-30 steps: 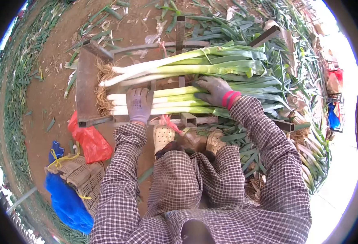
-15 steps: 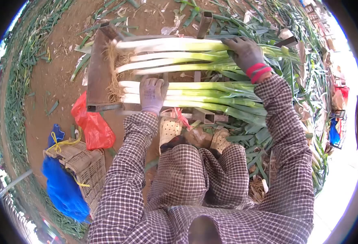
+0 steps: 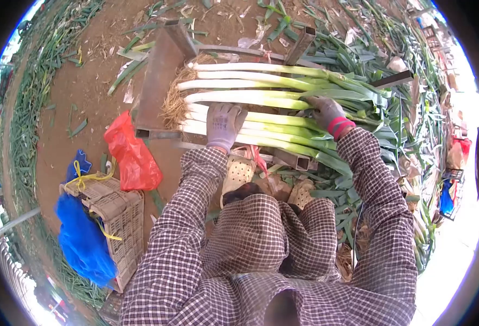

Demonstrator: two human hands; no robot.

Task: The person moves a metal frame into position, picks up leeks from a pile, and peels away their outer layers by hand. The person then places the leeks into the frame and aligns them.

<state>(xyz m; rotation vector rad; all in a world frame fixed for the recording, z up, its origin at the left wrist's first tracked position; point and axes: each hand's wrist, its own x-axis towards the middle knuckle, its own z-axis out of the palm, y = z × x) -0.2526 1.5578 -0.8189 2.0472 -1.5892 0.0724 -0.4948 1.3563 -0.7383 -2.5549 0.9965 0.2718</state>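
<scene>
Several leeks (image 3: 261,98) lie side by side across a metal frame (image 3: 155,87), their roots at the left and green leaves at the right. My left hand (image 3: 224,125), in a grey glove, rests on the white stems of the nearer leeks, fingers bent over them. Farther right, my right hand (image 3: 324,112), gloved with a red band at the wrist, lies on the pale green part of the leeks. Its fingertips are partly lost among the leaves, so its grip is unclear.
At the left stand a beige plastic crate (image 3: 128,233) with blue netting (image 3: 84,242) and a red plastic bag (image 3: 130,155). Cut leaves (image 3: 353,60) litter the ground behind and to the right. Metal posts (image 3: 303,43) of the frame stick up at the far side.
My right hand has come nearer to me, from the far leeks to the middle ones. The far leeks now lie closer to the near ones. The view has shifted.
</scene>
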